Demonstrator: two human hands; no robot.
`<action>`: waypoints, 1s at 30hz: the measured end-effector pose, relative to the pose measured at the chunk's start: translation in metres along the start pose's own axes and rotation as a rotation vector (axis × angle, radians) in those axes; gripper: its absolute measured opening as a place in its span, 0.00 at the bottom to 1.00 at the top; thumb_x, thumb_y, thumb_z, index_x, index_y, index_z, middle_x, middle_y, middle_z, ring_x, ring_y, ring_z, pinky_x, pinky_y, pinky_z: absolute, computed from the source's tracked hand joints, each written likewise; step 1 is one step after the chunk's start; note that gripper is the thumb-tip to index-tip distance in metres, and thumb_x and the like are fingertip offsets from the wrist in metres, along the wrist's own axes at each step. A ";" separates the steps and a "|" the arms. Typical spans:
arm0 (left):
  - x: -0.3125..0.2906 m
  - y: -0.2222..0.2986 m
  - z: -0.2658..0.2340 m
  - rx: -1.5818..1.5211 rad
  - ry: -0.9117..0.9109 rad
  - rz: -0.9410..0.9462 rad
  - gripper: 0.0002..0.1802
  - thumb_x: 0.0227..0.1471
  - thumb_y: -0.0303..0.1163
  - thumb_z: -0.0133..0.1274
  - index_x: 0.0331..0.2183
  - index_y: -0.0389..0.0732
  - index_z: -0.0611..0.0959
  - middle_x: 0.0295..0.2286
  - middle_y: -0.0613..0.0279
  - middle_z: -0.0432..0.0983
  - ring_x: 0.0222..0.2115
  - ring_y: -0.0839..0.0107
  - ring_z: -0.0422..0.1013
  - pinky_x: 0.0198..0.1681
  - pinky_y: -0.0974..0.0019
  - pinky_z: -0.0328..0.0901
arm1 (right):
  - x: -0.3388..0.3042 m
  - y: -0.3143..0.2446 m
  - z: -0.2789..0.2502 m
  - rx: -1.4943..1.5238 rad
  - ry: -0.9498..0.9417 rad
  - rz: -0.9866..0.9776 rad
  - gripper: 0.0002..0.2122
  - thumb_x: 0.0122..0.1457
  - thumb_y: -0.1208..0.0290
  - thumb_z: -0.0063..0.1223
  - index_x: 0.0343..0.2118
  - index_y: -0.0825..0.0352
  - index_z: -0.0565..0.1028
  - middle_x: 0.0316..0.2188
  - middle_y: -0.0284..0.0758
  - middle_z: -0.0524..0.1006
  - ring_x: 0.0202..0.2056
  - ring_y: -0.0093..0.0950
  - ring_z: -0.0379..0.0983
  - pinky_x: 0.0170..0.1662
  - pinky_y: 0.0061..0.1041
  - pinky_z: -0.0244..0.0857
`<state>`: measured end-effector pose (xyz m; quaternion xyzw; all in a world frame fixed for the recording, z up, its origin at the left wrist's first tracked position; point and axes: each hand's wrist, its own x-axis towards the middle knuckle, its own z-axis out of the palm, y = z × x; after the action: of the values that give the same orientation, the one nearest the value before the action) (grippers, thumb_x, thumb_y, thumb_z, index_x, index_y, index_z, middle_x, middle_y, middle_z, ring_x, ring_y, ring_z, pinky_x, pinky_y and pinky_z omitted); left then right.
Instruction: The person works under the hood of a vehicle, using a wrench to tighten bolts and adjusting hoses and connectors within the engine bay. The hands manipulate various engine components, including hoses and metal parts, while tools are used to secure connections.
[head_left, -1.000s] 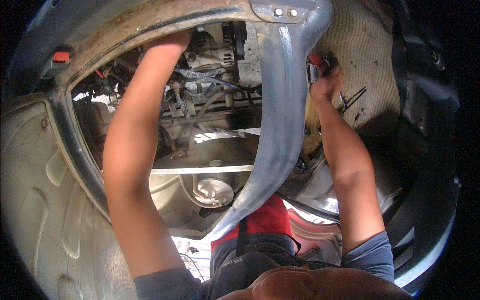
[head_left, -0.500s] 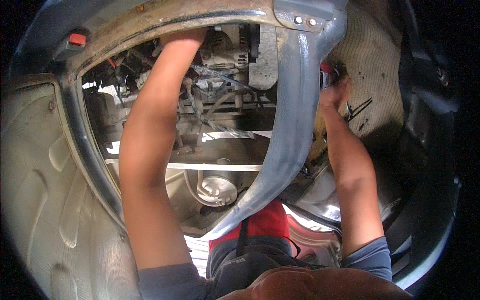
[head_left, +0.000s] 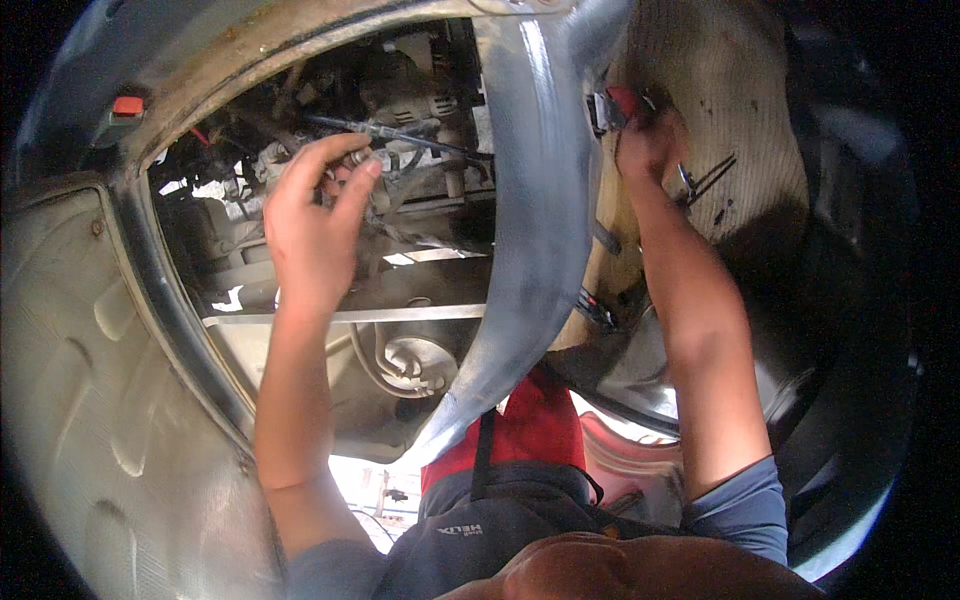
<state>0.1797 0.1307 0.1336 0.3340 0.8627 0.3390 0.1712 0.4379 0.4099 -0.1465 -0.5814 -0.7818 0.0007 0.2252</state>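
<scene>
Left hand (head_left: 308, 218) pinches a small metal piece (head_left: 357, 157) between fingertips (likely light, stiff; grip its sides); right hand (head_left: 650, 148) beside a red thing (head_left: 622, 99); its opening and hold I cannot tell.

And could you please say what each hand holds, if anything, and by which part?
The left hand apparently pinches a small metallic piece, gripped part unclear; for the right hand, it cannot be told.

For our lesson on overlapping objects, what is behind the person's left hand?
Behind the left hand, engine parts and a dark hose or cable show around its edges. What the hand itself covers cannot be seen.
</scene>
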 end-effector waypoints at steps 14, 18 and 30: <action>-0.148 0.123 0.117 -0.336 -0.237 0.272 0.09 0.52 0.27 0.56 0.37 0.37 0.78 0.31 0.48 0.76 0.35 0.51 0.73 0.38 0.55 0.68 | 0.006 -0.019 -0.015 0.095 -0.081 0.070 0.21 0.61 0.52 0.45 0.47 0.66 0.74 0.42 0.51 0.77 0.46 0.51 0.72 0.49 0.47 0.64; -0.187 0.111 0.152 -0.296 -0.170 0.265 0.08 0.52 0.25 0.55 0.36 0.36 0.77 0.32 0.47 0.75 0.35 0.48 0.72 0.37 0.52 0.67 | 0.011 0.005 -0.024 0.182 -0.192 0.033 0.22 0.62 0.51 0.46 0.50 0.65 0.74 0.45 0.51 0.76 0.47 0.53 0.71 0.52 0.46 0.64; -0.210 0.100 0.179 -0.137 -0.121 0.248 0.22 0.54 0.33 0.54 0.50 0.37 0.74 0.41 0.50 0.74 0.43 0.48 0.71 0.45 0.52 0.67 | 0.019 -0.072 -0.285 0.885 -0.260 -0.032 0.19 0.63 0.57 0.51 0.49 0.67 0.77 0.43 0.40 0.80 0.46 0.29 0.75 0.51 0.25 0.64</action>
<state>0.4697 0.1241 0.0909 0.4453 0.7779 0.3947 0.2018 0.4689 0.3293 0.1346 -0.4122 -0.7369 0.4042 0.3517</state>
